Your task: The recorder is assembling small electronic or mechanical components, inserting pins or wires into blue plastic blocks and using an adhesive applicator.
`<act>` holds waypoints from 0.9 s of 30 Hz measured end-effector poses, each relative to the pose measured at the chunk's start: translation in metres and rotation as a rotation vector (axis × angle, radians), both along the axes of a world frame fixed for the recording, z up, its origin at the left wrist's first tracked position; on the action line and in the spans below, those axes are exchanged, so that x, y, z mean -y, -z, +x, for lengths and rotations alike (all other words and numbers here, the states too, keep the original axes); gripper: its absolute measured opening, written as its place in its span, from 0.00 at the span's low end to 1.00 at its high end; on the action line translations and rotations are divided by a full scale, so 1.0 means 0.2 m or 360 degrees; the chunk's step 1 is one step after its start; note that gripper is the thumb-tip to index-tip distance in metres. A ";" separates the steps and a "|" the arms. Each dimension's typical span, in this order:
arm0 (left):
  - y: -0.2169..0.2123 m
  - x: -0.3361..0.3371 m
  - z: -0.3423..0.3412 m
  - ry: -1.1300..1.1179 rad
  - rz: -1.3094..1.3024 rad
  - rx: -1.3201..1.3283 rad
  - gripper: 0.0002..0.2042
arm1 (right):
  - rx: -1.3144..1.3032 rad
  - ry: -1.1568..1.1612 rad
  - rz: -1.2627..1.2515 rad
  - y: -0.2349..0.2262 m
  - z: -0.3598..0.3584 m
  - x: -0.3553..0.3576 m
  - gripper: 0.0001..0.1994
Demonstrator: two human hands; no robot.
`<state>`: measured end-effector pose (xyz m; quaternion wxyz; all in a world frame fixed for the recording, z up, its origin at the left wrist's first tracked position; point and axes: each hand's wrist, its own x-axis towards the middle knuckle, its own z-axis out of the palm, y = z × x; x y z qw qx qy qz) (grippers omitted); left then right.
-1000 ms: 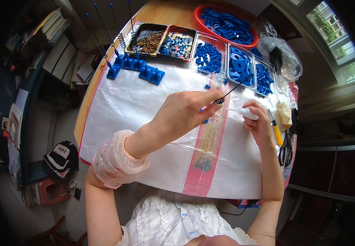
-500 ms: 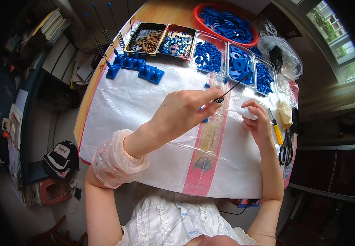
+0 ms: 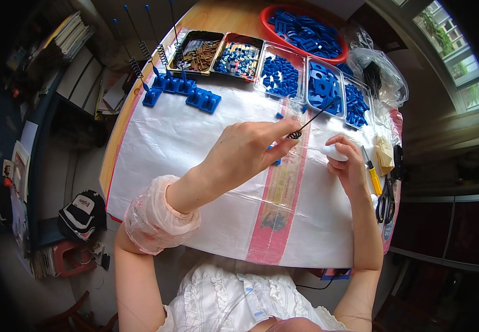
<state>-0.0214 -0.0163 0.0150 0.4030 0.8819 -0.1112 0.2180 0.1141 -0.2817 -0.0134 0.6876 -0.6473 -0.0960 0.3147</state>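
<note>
My left hand [image 3: 245, 152] is raised over the white woven sheet [image 3: 195, 149] and pinches a thin black rod with a small spring [image 3: 306, 124] at its lower end; the rod slants up to the right. Partly hidden under that hand lies a small blue plastic piece [image 3: 276, 161]. My right hand [image 3: 347, 163] rests on the sheet just to the right and is closed around a small white object [image 3: 335, 151]. The two hands are a few centimetres apart.
Trays of brown pins [image 3: 198, 54], mixed small parts [image 3: 238, 60] and blue pieces [image 3: 279, 74] line the far edge, with a red bowl of blue pieces [image 3: 306, 33]. Blue bases with spring rods [image 3: 181, 88] stand far left. A yellow-handled knife [image 3: 371, 171] and scissors [image 3: 386, 196] lie at right.
</note>
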 end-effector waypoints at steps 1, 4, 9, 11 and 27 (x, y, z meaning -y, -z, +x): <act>0.00 0.00 0.00 0.0001 0.0000 0.0001 0.10 | 0.0001 -0.0004 0.0000 0.00 0.00 0.00 0.11; 0.01 0.00 0.00 0.0003 -0.0004 0.0004 0.10 | -0.0010 -0.0011 0.0001 0.01 0.01 0.02 0.11; 0.00 0.00 0.00 0.0011 -0.0014 0.0000 0.10 | -0.0005 -0.0004 -0.0005 -0.01 -0.01 0.00 0.11; 0.00 0.00 0.00 0.0007 -0.0009 0.0003 0.10 | 0.0001 -0.0013 -0.0004 -0.01 -0.01 0.00 0.11; 0.00 0.00 0.00 0.0012 0.0000 -0.0003 0.11 | 0.0014 0.0000 0.0013 0.00 0.00 0.01 0.11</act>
